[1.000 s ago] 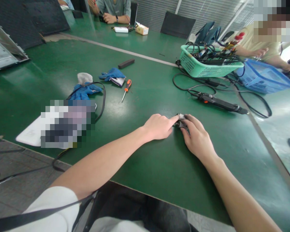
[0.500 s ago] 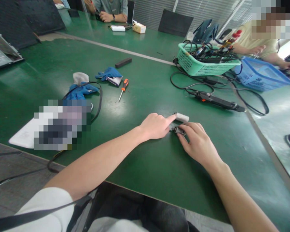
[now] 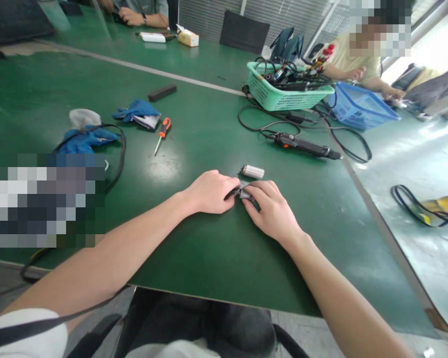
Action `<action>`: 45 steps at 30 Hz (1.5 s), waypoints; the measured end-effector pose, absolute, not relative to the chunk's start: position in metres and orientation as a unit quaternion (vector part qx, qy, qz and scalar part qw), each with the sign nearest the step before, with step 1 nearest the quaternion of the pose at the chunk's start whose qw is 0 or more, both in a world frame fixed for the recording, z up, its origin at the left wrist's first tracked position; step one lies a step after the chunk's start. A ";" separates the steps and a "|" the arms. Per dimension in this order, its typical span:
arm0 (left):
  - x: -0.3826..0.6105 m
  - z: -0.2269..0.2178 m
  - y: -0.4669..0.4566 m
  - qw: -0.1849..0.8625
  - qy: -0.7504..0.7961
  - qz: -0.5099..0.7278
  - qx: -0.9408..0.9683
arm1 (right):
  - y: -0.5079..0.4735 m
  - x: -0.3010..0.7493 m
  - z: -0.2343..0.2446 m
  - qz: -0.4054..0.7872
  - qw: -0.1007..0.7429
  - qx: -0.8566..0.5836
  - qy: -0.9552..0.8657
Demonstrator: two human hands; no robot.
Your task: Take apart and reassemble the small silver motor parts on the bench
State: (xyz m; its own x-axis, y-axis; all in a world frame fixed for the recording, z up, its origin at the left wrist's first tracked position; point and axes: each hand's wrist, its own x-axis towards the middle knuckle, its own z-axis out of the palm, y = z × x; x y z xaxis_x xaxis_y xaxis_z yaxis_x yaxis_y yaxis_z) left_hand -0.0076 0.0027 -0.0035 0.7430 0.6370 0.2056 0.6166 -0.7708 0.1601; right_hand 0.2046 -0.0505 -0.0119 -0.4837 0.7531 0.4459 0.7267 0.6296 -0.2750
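My left hand (image 3: 211, 192) and my right hand (image 3: 271, 209) meet on the green table (image 3: 216, 248), fingers curled. Both pinch a small dark part (image 3: 243, 193) between their fingertips; most of it is hidden by the fingers. Just beyond them a short white cylinder (image 3: 253, 172) lies loose on the table, touched by neither hand.
A black power screwdriver (image 3: 304, 146) with its cable lies to the far right. Behind it stand a green basket (image 3: 283, 97) of cables and a blue basket (image 3: 358, 107). An orange-handled screwdriver (image 3: 162, 133), blue gloves (image 3: 136, 110) and a black cable (image 3: 117, 154) lie left. Other people sit at the far side.
My left fingertip has left the white cylinder and come back to the small dark part, where both hands now pinch together. The view has shifted right.
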 end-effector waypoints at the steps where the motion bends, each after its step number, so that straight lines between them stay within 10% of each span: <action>1: -0.008 -0.004 0.003 0.042 0.335 0.127 0.933 | -0.050 0.205 -0.012 0.024 0.272 -0.432 -0.860; 45: -0.008 -0.007 0.006 0.029 0.290 0.151 0.945 | -0.047 0.203 -0.013 0.101 0.288 -0.469 -0.829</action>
